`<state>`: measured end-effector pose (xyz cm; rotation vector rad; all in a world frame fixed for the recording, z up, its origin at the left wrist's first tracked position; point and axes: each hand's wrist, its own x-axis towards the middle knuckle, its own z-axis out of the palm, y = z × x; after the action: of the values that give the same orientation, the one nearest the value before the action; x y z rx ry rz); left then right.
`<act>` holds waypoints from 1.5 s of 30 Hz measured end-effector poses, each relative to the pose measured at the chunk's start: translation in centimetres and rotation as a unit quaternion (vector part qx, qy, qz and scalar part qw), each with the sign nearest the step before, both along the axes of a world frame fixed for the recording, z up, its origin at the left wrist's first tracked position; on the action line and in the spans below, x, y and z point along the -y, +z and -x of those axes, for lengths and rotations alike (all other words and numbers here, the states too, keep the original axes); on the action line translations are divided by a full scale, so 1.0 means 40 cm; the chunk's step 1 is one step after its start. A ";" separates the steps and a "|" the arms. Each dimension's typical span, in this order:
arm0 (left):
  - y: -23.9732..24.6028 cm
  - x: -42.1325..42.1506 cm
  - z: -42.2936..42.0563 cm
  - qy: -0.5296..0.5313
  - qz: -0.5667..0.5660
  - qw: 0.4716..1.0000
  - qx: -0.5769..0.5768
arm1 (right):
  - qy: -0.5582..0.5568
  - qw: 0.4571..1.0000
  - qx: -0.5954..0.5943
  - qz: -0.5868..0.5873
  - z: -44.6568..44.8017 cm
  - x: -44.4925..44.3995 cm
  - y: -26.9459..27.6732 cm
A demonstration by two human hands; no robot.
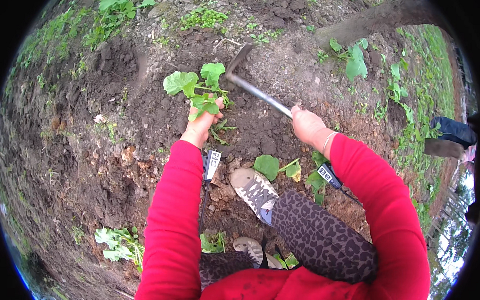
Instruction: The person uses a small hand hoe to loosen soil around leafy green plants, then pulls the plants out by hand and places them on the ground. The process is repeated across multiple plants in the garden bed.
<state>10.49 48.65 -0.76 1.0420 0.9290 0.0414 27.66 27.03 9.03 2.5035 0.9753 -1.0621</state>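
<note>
Broad green leaves of a plant spread over and around my left hand, whose fingers are closed about its stems. My right hand grips the handle of a hoe. Its metal blade points away from me, beside the leafy plant and against the soil. Just below my left hand, a smaller jagged-leaved weed grows from the dark, crumbly soil. My left fingertips are partly hidden by leaves.
A tree trunk slants in at the upper right, near a leafy plant. Loose leaves lie by my front shoe. Pulled plants lie at lower left. Part of another person shows at the right edge.
</note>
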 end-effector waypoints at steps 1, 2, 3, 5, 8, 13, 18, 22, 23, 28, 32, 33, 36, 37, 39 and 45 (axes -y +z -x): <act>0.005 -0.010 0.002 0.016 0.039 0.999 0.006 | 0.008 1.000 0.016 -0.026 0.006 0.002 -0.008; 0.008 -0.016 0.008 0.036 0.074 0.996 0.019 | 0.012 1.000 0.014 -0.020 0.009 0.006 -0.012; 0.010 -0.022 0.013 0.056 0.110 0.992 0.025 | 0.019 1.000 0.013 -0.022 0.016 0.012 -0.013; 0.014 -0.035 0.023 0.088 0.144 0.984 0.055 | 0.020 0.999 0.016 -0.032 0.019 0.028 -0.005; 0.019 -0.046 0.028 0.118 0.165 0.974 0.105 | 0.001 0.998 0.042 -0.046 0.025 0.044 -0.003; 0.040 -0.056 0.012 0.126 0.143 0.972 0.134 | 0.050 0.997 0.057 -0.019 0.018 0.042 0.017; 0.058 -0.058 -0.001 0.142 0.160 0.968 0.133 | 0.000 0.999 -0.041 0.027 0.065 0.101 0.159; 0.066 -0.052 -0.012 0.142 0.145 0.969 0.142 | -0.084 0.975 -0.177 0.108 0.132 0.134 0.201; 0.068 -0.049 -0.014 0.134 0.143 0.970 0.143 | -0.023 0.985 -0.155 0.068 0.148 0.127 0.180; 0.091 -0.032 0.009 0.101 0.122 0.975 0.157 | -0.001 0.988 -0.154 0.002 0.148 0.107 0.077; 0.136 -0.036 0.082 0.001 0.091 0.991 0.097 | -0.028 0.993 -0.111 -0.013 0.138 0.145 0.082; 0.151 -0.040 0.110 -0.042 0.048 0.996 0.063 | -0.019 0.995 -0.095 -0.027 0.139 0.147 0.084; 0.207 -0.068 0.190 -0.108 -0.024 0.994 -0.020 | 0.003 0.999 -0.032 -0.028 0.135 0.133 0.078; 0.229 -0.077 0.221 -0.107 -0.036 0.993 -0.040 | 0.017 1.000 -0.010 -0.007 0.128 0.124 0.072; 0.282 -0.103 0.298 -0.106 -0.074 0.989 -0.071 | 0.043 0.999 0.011 0.012 0.104 0.111 0.065; 0.516 -0.176 0.707 0.014 -0.160 0.984 -0.071 | 0.030 0.992 0.056 -0.107 0.039 0.102 0.120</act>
<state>-17.80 55.68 19.88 1.3429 1.0899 0.1455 26.10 22.93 13.85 2.6499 1.1799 -0.8270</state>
